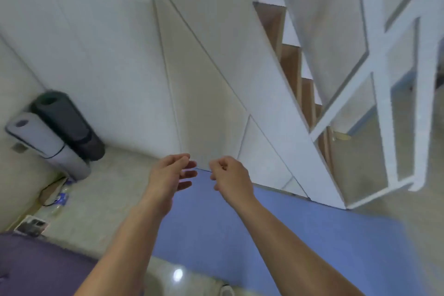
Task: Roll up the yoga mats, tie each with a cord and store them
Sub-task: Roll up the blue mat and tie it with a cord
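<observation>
- Hands reach forward side by side over the far end of the blue mat [240, 235], close together but not touching.
- The left hand [171, 175] is loosely spread: its lower fingers are straight and fanned apart, and the thumb and forefinger tips lie near each other at the top. Nothing shows in its grasp.
- The right hand [230, 175] has its fingers curled in toward the palm, with the thumb against the forefinger. The picture is too blurred to tell whether it pinches anything thin.
- No cord can be made out with certainty; a thin dark line runs between the two hands, but it may be only the foot of the wall.
- The blue mat lies flat and unrolled on the floor [108, 187], its far edge against the base of the white panelled wall [192, 67].
- A purple mat [36, 267] lies flat at the lower left, apart from the blue one.
- In the corner on the left, a dark rolled mat [67, 125] and a pale rolled mat [45, 146] stand on end, touching each other and leaning against the wall. A dark band circles the pale roll about halfway down.
- A black cable [46, 193] and small blurred clutter lie on the floor just below the rolls.
- Stairs [290, 67] with wooden steps climb along the wall on the right, behind a white railing [427, 103] with clear panels.
</observation>
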Action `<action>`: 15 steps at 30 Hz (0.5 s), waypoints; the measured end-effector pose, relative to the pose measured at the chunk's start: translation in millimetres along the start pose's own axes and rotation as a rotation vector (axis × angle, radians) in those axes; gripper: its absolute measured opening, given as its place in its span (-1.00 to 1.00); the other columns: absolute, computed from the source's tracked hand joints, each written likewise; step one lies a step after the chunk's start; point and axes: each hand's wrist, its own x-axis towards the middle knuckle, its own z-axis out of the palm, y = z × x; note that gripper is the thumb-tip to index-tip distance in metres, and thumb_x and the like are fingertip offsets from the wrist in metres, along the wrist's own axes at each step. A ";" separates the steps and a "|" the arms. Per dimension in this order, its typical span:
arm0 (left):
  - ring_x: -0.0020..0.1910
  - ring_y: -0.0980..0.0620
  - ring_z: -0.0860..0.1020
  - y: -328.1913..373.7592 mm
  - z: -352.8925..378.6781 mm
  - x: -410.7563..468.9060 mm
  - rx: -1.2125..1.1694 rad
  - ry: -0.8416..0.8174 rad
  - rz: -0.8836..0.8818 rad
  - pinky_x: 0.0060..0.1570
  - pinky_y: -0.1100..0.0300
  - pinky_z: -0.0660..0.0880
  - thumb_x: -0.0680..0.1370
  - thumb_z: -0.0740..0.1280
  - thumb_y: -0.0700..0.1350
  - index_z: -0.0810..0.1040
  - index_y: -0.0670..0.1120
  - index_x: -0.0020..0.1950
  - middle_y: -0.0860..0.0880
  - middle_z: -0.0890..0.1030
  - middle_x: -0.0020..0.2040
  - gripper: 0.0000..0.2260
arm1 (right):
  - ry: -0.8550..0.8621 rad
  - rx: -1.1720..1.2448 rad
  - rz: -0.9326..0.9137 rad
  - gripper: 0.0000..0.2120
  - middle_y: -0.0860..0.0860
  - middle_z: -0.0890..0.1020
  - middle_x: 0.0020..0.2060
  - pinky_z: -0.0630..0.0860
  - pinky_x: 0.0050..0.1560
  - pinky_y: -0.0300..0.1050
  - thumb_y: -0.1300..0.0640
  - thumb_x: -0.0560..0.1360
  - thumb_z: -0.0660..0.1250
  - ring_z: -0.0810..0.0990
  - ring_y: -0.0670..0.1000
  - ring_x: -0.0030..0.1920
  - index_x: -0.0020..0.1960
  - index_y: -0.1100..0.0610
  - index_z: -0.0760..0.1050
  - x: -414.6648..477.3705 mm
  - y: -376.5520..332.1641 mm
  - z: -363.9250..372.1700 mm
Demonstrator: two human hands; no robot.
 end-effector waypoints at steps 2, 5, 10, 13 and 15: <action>-0.04 -0.08 0.70 -6.6 37.4 -13.4 0.037 -0.110 0.012 -0.08 0.02 0.59 0.64 0.28 -0.14 0.59 -0.11 0.16 -0.07 0.71 0.00 -0.84 | 0.106 0.054 0.059 -0.81 -0.12 0.66 -0.18 0.58 0.00 0.04 -0.16 0.56 0.19 0.66 -0.01 -0.15 -0.15 -0.10 0.45 -24.1 27.2 -39.2; -0.03 -0.10 0.68 -17.9 91.6 -42.8 0.092 -0.241 0.022 -0.06 0.02 0.59 0.65 0.26 -0.15 0.58 -0.13 0.16 -0.08 0.70 0.00 -0.84 | 0.250 0.170 0.152 -0.82 -0.10 0.68 -0.24 0.56 -0.06 0.01 -0.11 0.56 0.23 0.68 -0.01 -0.27 -0.10 -0.05 0.51 -66.0 71.6 -99.9; -0.06 -0.09 0.69 -46.4 170.5 -100.1 0.178 -0.435 0.006 -0.09 0.03 0.58 0.62 0.30 -0.15 0.60 -0.13 0.14 -0.05 0.73 -0.07 -0.85 | 0.509 0.369 0.311 -0.80 -0.04 0.68 -0.22 0.46 -0.29 -0.12 -0.03 0.57 0.27 0.63 -0.06 -0.37 -0.06 0.08 0.56 -143.5 148.8 -188.8; -0.06 -0.12 0.68 -66.5 223.2 -131.4 0.227 -0.508 -0.023 -0.09 0.04 0.56 0.61 0.30 -0.17 0.61 -0.15 0.13 -0.09 0.73 -0.07 -0.85 | 0.604 0.444 0.400 -0.80 -0.02 0.67 -0.22 0.41 -0.35 -0.15 -0.01 0.59 0.27 0.60 -0.06 -0.37 -0.06 0.10 0.56 -186.0 200.7 -225.6; -0.06 -0.14 0.68 -81.6 264.6 -153.5 0.263 -0.577 -0.040 -0.09 0.04 0.57 0.62 0.30 -0.19 0.60 -0.18 0.14 -0.15 0.71 -0.01 -0.84 | 0.653 0.478 0.452 -0.79 -0.01 0.67 -0.22 0.41 -0.35 -0.15 -0.03 0.59 0.27 0.60 -0.05 -0.37 -0.06 0.09 0.55 -209.4 237.0 -246.1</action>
